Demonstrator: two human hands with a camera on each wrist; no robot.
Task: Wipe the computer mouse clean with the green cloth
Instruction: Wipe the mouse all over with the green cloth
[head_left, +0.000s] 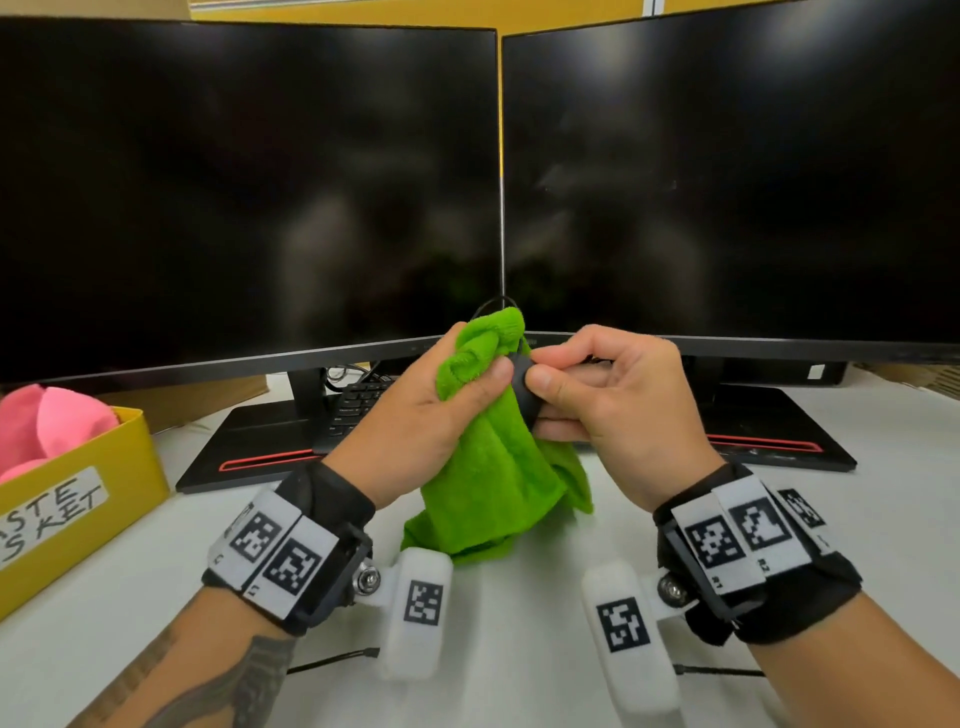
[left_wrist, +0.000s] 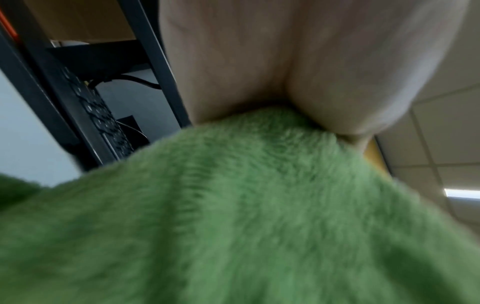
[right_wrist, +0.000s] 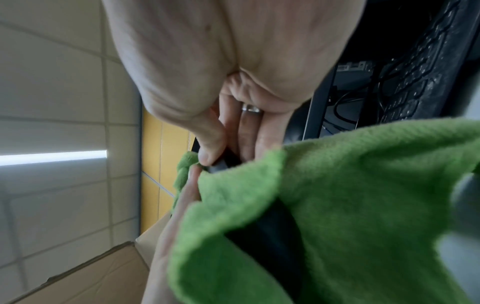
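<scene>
Left hand: my left hand (head_left: 431, 410) is raised above the worktop (head_left: 509, 613), its grip closed round a bunch of the green cloth (head_left: 488, 467), thumb pressed on the fabric beside the mouse.
Left wrist view: I see only the palm (left_wrist: 259, 61) and the cloth (left_wrist: 233, 216) close up and blurred; the fingers are hidden.
Right hand: my right hand (head_left: 613, 400) holds the mouse (head_left: 523, 391) off the worktop, thumb on top and fingers curled beneath, so its grip is closed on the mouse.
Right wrist view: the thumb tip (right_wrist: 207, 156) presses on a dark edge of the mouse (right_wrist: 221, 164), with a ring (right_wrist: 250, 108) on one finger behind it.
Mouse: black, mostly covered; it sits between both hands, touching the cloth on its left side. Only a small part shows.
Cloth: green and fluffy, bunched at the top in my left hand, the rest hanging down with its lower edge at the worktop.
Behind: two dark monitors (head_left: 249, 197) side by side, a keyboard (head_left: 358, 400) under the left one.
Left edge: a yellow box (head_left: 78, 509) with a handwritten label, pink fabric (head_left: 47, 426) inside it.
</scene>
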